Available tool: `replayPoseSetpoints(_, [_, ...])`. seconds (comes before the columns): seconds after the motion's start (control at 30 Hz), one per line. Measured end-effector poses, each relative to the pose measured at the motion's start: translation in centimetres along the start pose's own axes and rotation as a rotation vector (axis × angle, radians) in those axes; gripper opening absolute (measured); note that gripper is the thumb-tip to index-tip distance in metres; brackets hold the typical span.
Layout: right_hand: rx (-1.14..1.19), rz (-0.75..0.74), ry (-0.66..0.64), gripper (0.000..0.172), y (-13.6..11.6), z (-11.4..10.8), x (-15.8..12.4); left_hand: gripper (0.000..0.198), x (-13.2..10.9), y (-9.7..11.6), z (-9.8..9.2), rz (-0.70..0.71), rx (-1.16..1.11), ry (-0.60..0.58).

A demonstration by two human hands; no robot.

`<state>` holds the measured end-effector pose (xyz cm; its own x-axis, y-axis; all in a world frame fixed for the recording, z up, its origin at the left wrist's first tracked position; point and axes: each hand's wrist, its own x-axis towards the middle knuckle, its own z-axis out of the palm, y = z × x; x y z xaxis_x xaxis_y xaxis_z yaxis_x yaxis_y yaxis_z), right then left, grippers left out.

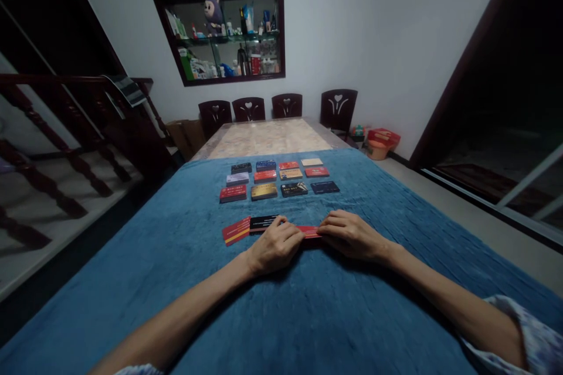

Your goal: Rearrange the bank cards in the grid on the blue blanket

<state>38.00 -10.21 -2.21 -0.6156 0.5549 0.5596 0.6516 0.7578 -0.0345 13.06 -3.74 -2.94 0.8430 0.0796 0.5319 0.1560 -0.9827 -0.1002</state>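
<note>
Between my two hands, a stack of red cards rests on the blue cloth. My left hand is closed on the stack's left side, beside a black card pile. On the right side my right hand grips the same stack with its fingers together. A red card with a yellow stripe lies tilted at the left of the black pile, touching it. Farther off, card piles stand in three rows, among them a gold pile, a dark blue pile and a lilac pile.
The blue cloth covers the near part of the table, and the bare marbled tabletop shows beyond. Several dark chairs line the far end. A wooden railing runs at left. An orange bucket stands on the floor at right.
</note>
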Motion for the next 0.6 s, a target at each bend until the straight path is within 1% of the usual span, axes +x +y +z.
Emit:
replayPoseSetpoints(0.13, [-0.053, 0.014, 0.048, 0.028, 0.3, 0.6, -0.1, 0.028, -0.1, -0.5, 0.2, -0.016, -0.016, 0.072])
replayPoseSetpoints(0.2, [-0.062, 0.047, 0.072, 0.029, 0.4, 0.9, -0.2, 0.03, -0.1, -0.9, 0.3, -0.029, -0.043, 0.114])
replayPoseSetpoints(0.27, [-0.061, 0.089, 0.093, 0.029, 0.5, 1.2, -0.3, 0.032, 0.0, -1.2, 0.5, -0.06, -0.069, 0.132])
replayPoseSetpoints(0.43, [-0.054, 0.142, 0.134, 0.028, 0.6, 1.7, -0.4, 0.033, 0.2, -1.5, 0.5, -0.167, -0.131, 0.081])
replayPoseSetpoints(0.6, [-0.053, 0.155, 0.154, 0.026, 0.9, 2.0, -0.4, 0.038, 0.5, -1.8, 0.5, -0.221, -0.21, 0.045])
